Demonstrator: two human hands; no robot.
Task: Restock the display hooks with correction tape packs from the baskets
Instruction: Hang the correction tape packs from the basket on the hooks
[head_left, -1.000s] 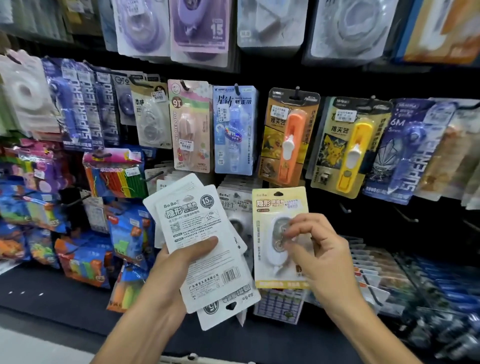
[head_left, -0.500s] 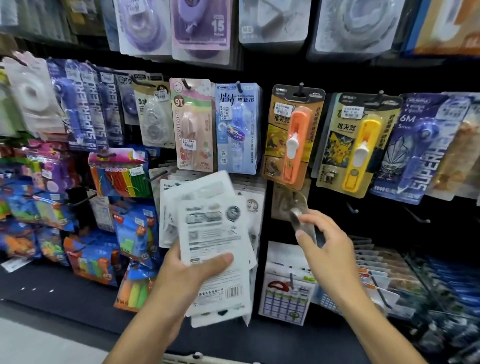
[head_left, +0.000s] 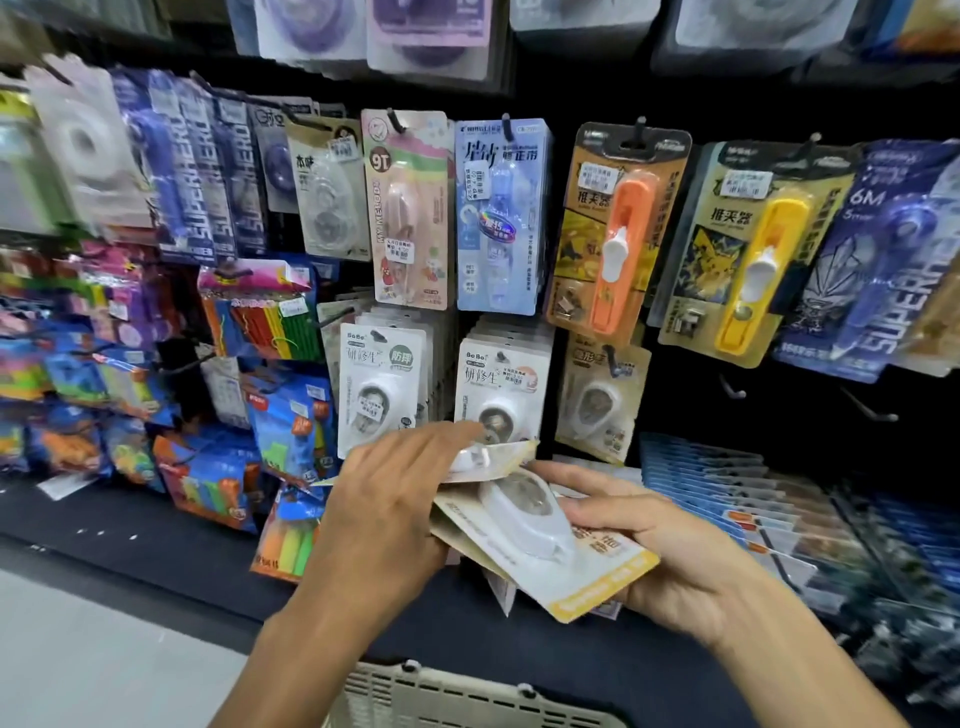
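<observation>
My left hand (head_left: 389, 504) and my right hand (head_left: 660, 551) both hold a small fanned stack of correction tape packs (head_left: 587, 566) in front of the display, low in the view. The packs lie nearly flat and face up, cream cards with a yellow bottom strip and a white dispenser. Left fingers reach over the top pack (head_left: 493, 457); right fingers curl under the lower pack from the right. One matching cream pack (head_left: 597, 400) hangs on a hook just above the hands. White packs (head_left: 501, 384) fill the two hooks left of it.
A beige plastic basket (head_left: 457, 696) sits at the bottom edge below my arms. Orange and yellow dispenser packs (head_left: 618, 234) hang in the upper row. Bare hooks (head_left: 867, 410) stick out at the right. Coloured packets (head_left: 280, 421) crowd the left, flat packs (head_left: 727, 493) the lower right.
My right hand left the cream pack on the hook and dropped back to the stack. My left hand lowered the stack and turned it from upright, backs showing, to flat and face up.
</observation>
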